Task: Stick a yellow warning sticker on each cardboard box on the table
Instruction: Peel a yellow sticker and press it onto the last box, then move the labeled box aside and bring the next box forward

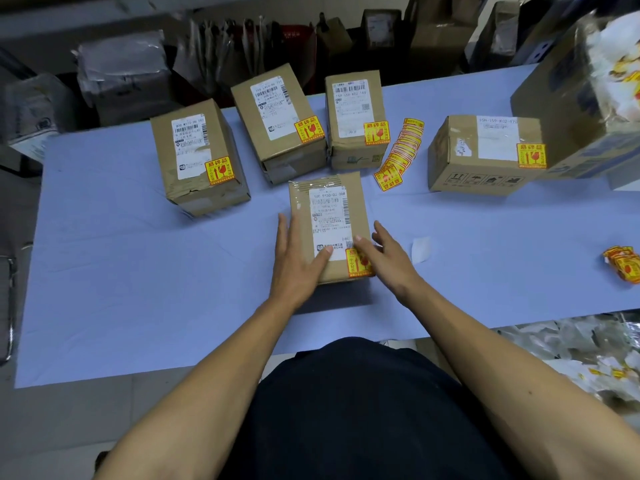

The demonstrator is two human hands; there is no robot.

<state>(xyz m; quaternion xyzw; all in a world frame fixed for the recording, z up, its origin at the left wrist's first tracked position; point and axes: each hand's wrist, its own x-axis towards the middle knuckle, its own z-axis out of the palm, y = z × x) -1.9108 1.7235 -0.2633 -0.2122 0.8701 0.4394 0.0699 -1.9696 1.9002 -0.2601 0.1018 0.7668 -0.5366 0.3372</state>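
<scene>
A small cardboard box point(329, 202) lies flat in front of me on the blue table point(138, 271), with a yellow warning sticker point(358, 265) on its near right corner. My left hand point(298, 258) rests flat on the box's left side. My right hand point(381, 251) lies at the box's right edge, thumb on the sticker. Further back stand a left box point(197, 157), a middle box point(277, 123), a third box point(353, 119) and a right box point(485, 154), each bearing a yellow sticker. A strip of stickers point(398, 157) lies between them.
A large open carton point(581, 98) with printed packets stands at the far right. Loose yellow stickers point(623, 265) lie at the right edge, and a white backing scrap point(420, 249) sits beside my right hand. Parcels and bags crowd the floor behind the table.
</scene>
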